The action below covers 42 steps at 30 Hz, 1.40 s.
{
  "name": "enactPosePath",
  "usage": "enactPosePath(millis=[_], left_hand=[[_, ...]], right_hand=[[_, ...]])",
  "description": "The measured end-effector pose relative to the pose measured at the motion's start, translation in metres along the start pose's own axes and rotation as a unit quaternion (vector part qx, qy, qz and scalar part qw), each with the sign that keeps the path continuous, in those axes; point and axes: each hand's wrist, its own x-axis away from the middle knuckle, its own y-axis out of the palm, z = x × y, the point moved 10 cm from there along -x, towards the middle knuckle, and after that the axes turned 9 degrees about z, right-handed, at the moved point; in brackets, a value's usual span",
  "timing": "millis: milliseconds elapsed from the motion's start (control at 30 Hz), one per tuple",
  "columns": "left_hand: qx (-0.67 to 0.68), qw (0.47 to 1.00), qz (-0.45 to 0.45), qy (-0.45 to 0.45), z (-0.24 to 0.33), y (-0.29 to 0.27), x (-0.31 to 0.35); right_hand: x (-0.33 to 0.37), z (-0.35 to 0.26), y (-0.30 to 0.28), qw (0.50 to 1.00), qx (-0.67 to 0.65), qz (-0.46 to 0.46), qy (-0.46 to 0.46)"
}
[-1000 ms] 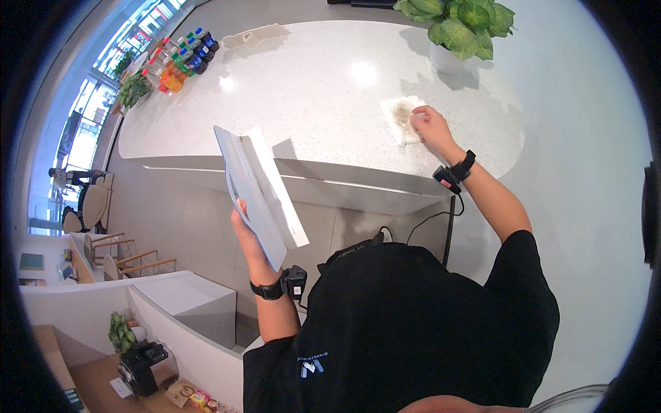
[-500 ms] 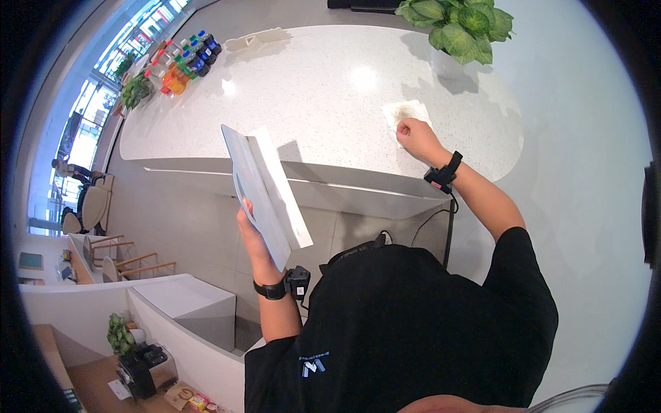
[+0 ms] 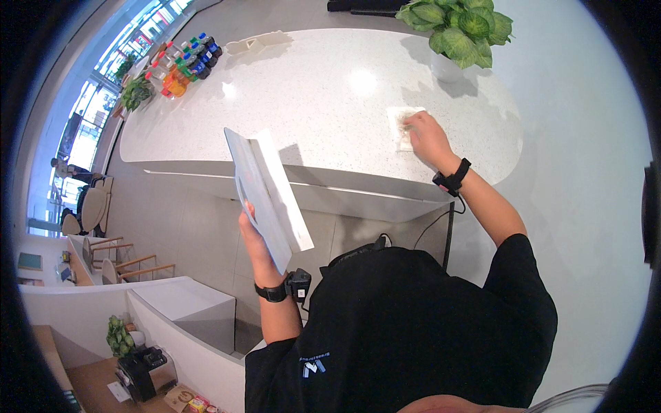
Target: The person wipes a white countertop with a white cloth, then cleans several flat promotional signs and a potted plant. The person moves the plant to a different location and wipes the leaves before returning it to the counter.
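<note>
My left hand [image 3: 253,230] is closed on a light blue book [image 3: 256,199], held tilted in the air in front of the counter's near edge. A white block, like its pages, shows along the book's right side. Over the counter's right part, my right hand [image 3: 428,138] reaches onto a white tissue [image 3: 398,131]. Its fingers are bent and look apart, with the tips at a small brownish patch on the tissue. The hand covers the tissue's right part. What the patch consists of is too small to tell.
The white speckled counter [image 3: 310,103] has a rounded right end. A potted plant [image 3: 458,41] stands at its far right. Several drink bottles [image 3: 182,65] cluster at the far left, near a beige tray-like piece [image 3: 258,43]. A black coffee machine [image 3: 144,372] sits lower left.
My right hand has shifted slightly right, and its fingers have gone from curled to more stretched out. The tissue lies a little differently. My left hand and the book have barely moved.
</note>
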Motion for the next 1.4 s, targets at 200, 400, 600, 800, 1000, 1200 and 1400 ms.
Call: enactPosePath(millis=[200, 400, 600, 800, 1000, 1200, 1400], left_hand=[[0.005, 1.000, 0.004, 0.006, 0.000, -0.003, -0.003], [-0.002, 0.999, 0.022, 0.032, 0.008, 0.001, -0.001], [0.013, 0.999, 0.023, 0.027, 0.006, -0.002, -0.004], [0.011, 1.000, -0.010, 0.000, 0.001, 0.006, -0.003], [-0.007, 1.000, -0.018, -0.007, 0.002, 0.009, -0.003], [-0.013, 0.999, -0.025, -0.015, -0.003, 0.012, -0.003], [-0.008, 0.999, -0.025, -0.030, -0.007, 0.011, -0.003]], right_hand=[[0.028, -0.040, 0.033, 0.976, 0.047, -0.149, -0.153], [0.056, -0.029, 0.038, 0.969, 0.100, -0.186, -0.125], [0.087, -0.052, 0.027, 0.962, 0.124, -0.205, -0.133], [0.089, -0.045, 0.025, 0.970, 0.118, -0.166, -0.130], [0.074, -0.046, 0.017, 0.976, 0.114, -0.140, -0.119], [0.083, -0.041, 0.025, 0.971, 0.119, -0.161, -0.129], [0.098, -0.052, 0.026, 0.965, 0.146, -0.162, -0.144]])
